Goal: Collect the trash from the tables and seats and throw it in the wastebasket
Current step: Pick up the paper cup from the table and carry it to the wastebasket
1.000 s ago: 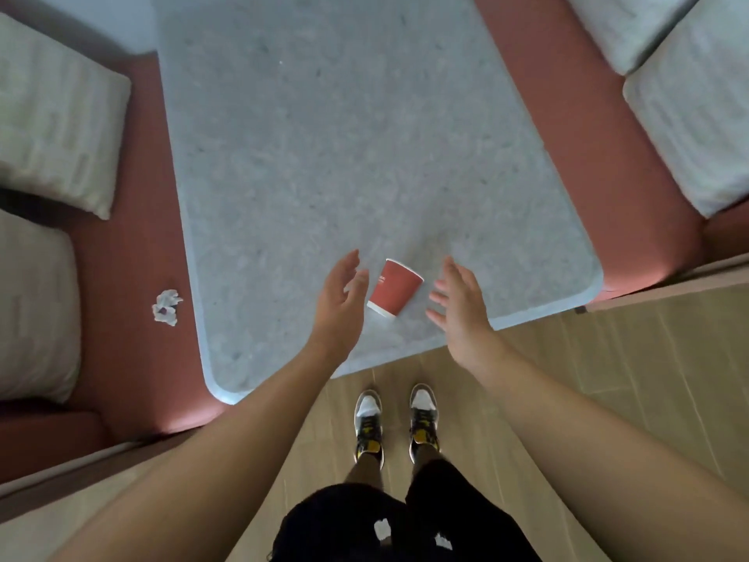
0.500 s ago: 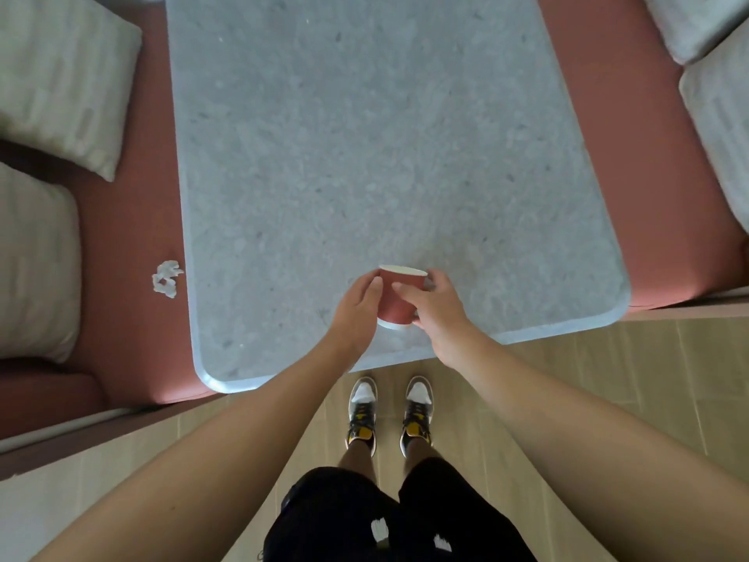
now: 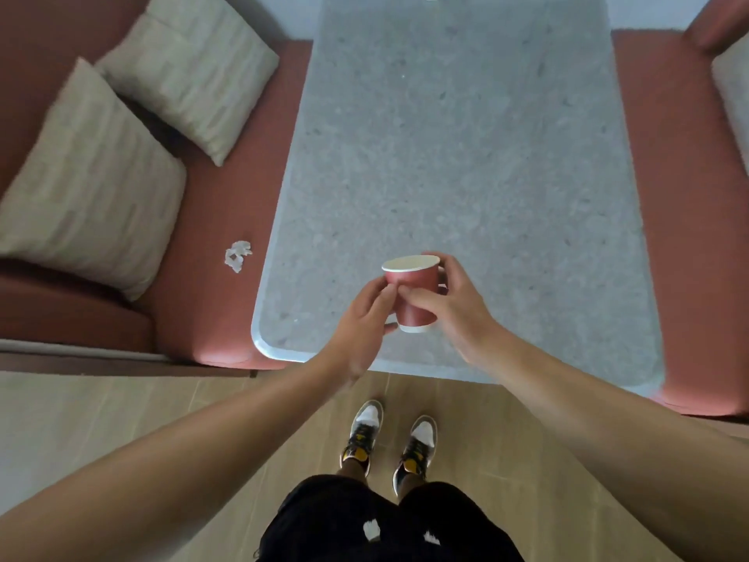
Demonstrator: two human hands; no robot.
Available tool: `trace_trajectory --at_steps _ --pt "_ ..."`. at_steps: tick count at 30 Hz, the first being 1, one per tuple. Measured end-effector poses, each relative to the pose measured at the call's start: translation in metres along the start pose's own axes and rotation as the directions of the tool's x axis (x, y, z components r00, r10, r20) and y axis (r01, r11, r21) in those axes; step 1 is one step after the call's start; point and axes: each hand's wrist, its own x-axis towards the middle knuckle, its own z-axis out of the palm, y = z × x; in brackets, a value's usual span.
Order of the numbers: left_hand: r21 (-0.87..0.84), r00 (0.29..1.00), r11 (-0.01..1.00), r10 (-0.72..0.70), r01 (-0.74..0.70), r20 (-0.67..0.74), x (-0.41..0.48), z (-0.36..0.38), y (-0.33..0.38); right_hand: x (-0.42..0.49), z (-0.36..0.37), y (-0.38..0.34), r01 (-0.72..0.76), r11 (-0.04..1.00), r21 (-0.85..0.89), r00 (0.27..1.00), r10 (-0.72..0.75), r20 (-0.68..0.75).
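**Red paper cup held between two hands over the near end of the bench**

The left hand (image 3: pixel 364 318) lays its almost straight fingers against the left wall of the cup (image 3: pixel 413 296), with the thumb low beside the base. The right hand (image 3: pixel 452 306) makes the real grip: its thumb lies across the front and its fingers curl round the back, clamped on the cup. The cup stands upright; whether its base touches the bench I cannot tell.

The cup is smooth red paper, tapered, with a white rim and a white foot. A crumpled white paper (image 3: pixel 238 256) lies on the left seat (image 3: pixel 210 204), just beside the bench edge.

Two pale ribbed cushions (image 3: pixel 85 184) lean on this reddish seat. The bench (image 3: pixel 466 156) is grey speckled stone with rounded corners. Another reddish seat (image 3: pixel 689 237) runs along its right side. The floor (image 3: pixel 121 403) is light wood.
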Motion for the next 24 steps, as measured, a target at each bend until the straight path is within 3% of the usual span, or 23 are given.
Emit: trace_trajectory --at_steps 11,16,24 --pt "-0.117 0.947 0.957 0.235 -0.265 -0.218 -0.112 -0.049 0.025 -0.067 0.076 -0.071 0.200 0.979 0.044 0.950 -0.204 0.236" --pt "-0.171 0.880 0.911 0.292 -0.375 -0.375 -0.161 -0.077 0.026 -0.095 0.127 -0.087 0.115 0.982 0.148 0.905 -0.165 0.392" --pt "-0.197 0.731 0.862 0.249 -0.466 -0.636 -0.245 -0.147 0.001 -0.140 0.240 -0.102 0.034 0.986 0.164 0.802 -0.125 0.584"
